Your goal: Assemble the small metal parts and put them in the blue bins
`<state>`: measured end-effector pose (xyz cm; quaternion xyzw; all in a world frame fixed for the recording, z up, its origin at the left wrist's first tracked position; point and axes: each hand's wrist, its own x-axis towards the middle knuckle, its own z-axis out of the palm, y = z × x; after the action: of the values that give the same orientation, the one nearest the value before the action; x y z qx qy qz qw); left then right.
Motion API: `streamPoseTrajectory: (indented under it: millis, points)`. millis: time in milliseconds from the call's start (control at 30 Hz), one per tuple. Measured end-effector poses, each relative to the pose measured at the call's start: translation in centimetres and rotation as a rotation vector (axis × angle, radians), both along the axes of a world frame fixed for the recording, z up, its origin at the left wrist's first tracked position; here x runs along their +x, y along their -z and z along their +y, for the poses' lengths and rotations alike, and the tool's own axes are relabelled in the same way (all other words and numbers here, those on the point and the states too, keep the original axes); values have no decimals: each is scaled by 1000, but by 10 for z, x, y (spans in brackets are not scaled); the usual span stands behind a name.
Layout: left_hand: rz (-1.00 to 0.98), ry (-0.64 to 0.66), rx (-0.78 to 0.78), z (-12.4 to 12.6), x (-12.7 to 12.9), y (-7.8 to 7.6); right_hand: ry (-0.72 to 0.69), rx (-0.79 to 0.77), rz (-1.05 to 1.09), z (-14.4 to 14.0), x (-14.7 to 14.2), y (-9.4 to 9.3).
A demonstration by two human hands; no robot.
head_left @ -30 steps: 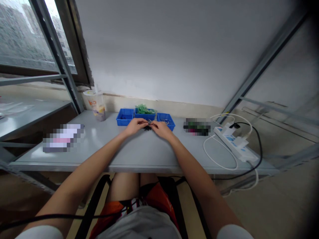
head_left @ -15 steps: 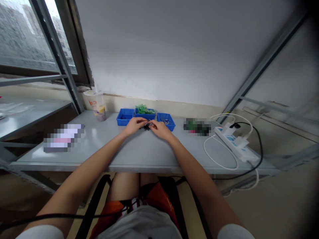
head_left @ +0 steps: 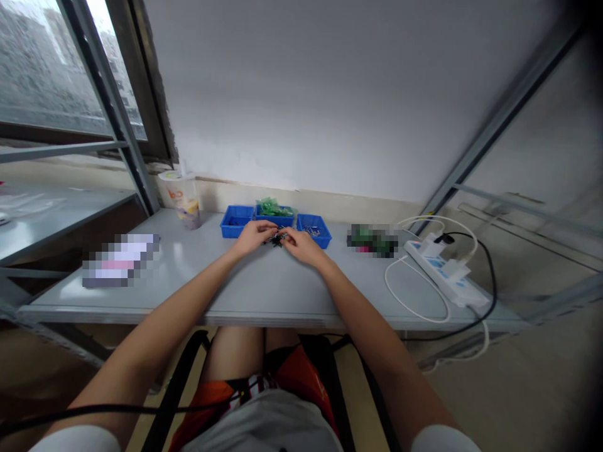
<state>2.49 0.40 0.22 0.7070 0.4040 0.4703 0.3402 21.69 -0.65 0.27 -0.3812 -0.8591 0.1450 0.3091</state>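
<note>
A small heap of dark and silvery pieces [head_left: 279, 242] lies on the grey table, between my two hands and in front of the blue bins. My left hand [head_left: 255, 236] reaches it from the left, fingers bent and pinched at its edge. From the other side my right hand [head_left: 300, 244] has its fingertips closed over the same heap. Whatever is between the fingers is too small to name. Just behind stand a left blue bin [head_left: 237, 233] with a few dark bits, a middle blue bin [head_left: 277, 221] of green plastic pieces [head_left: 269, 206], and a right blue bin [head_left: 323, 241] holding small metallic parts.
A clear drink cup [head_left: 183, 204] with a straw stands at the back left. Nearer lies a blurred-out flat object [head_left: 120, 260]. On the right are another blurred object [head_left: 372, 240] and a white power strip [head_left: 447, 276] with plugs and looping cables. The wall rises behind the table.
Both hands stay over the heap in nearly the same place. Only the fingers have shifted slightly; the bins have not moved.
</note>
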Motion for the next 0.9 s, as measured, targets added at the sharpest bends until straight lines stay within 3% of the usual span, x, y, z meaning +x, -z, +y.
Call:
streamPoseTrajectory:
  millis: [633, 900]
  points:
    - [73, 29, 66, 2, -1, 2, -11, 25, 46, -1, 0, -1]
    - [124, 129, 50, 1, 1, 3, -101, 30, -19, -6, -2, -2]
